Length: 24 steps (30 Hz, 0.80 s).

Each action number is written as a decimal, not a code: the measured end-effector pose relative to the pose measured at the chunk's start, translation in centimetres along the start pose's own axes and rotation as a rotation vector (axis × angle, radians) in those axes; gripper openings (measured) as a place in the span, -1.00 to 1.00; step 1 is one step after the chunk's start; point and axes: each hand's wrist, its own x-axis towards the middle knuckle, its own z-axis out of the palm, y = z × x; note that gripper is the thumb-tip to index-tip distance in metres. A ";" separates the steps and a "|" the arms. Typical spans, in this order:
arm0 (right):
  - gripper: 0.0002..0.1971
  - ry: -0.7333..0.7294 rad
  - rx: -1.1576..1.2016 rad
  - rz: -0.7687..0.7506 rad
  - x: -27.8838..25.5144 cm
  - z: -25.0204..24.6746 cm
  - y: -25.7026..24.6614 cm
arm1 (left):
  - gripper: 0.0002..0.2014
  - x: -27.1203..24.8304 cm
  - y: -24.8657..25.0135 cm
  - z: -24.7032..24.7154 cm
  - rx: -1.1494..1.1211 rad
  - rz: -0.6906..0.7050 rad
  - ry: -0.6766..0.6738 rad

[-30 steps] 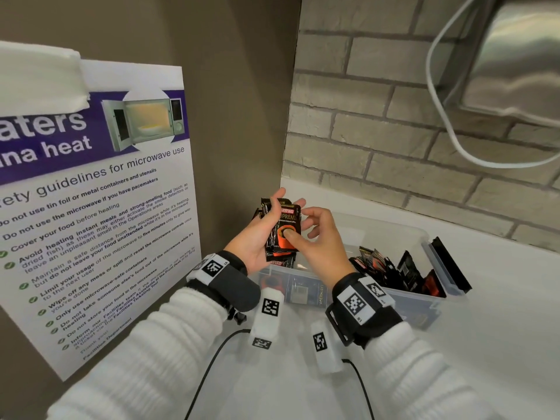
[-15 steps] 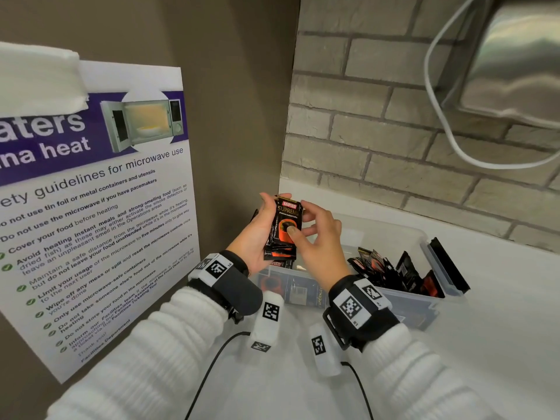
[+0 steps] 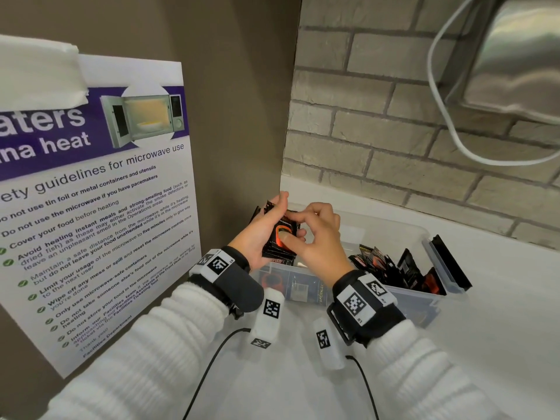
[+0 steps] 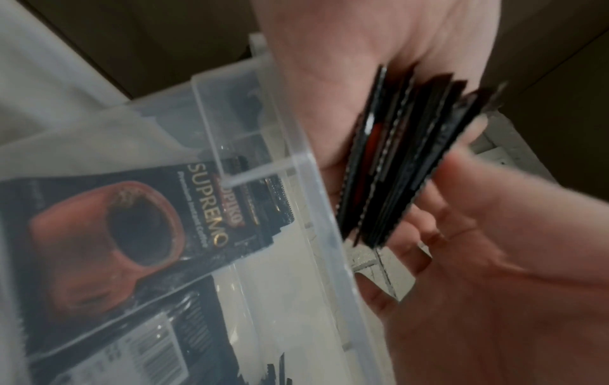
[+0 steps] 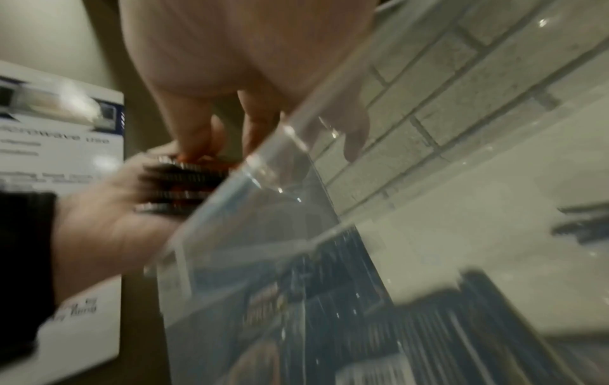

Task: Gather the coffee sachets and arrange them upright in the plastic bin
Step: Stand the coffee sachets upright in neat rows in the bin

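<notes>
Head view: the plastic bin sits on the counter with some sachets leaning at its right end. Above its left end, the sachet stack has tipped flatter since a moment ago; squaring-up looks nearly done. The left hand clasps it and the right hand pinches its front. Both wrist views are blurred, so the count is unclear.

Coffee sachets: glossy foil; plastic bin: clear, smooth; far brick wall: rough, matt; sleeves: ribbed knit
</notes>
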 end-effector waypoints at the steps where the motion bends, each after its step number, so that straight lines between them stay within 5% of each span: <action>1: -0.51 -0.048 -0.005 -0.010 0.0 -0.6 -0.5 | -0.34 0.0 0.0 0.0 -0.015 0.006 -0.006; 4: 0.03 -0.333 -0.065 0.009 0.4 -2.3 -1.8 | -0.32 0.1 0.0 -0.1 -0.020 -0.036 -0.034; 6: 0.18 -0.497 -0.211 0.023 0.9 -2.7 -2.4 | -0.27 -0.2 0.1 0.2 -0.017 -0.098 -0.040; 11: -0.09 -0.411 -0.462 -0.044 1.5 -2.4 -2.7 | -0.29 -0.5 0.3 0.4 0.060 -0.138 -0.007; 14: 0.13 -0.464 -0.560 -0.068 1.5 -2.0 -2.8 | -0.06 -0.3 0.2 0.3 0.027 -0.145 0.039; 21: -0.25 -0.759 -0.294 0.056 3.4 -6.3 -4.6 | -0.62 -0.3 0.1 -0.4 -0.232 -0.088 0.051; 24: -0.42 -0.919 -0.525 0.231 5.4 -7.9 -3.5 | -0.65 0.2 -0.2 -0.8 -0.431 0.010 0.121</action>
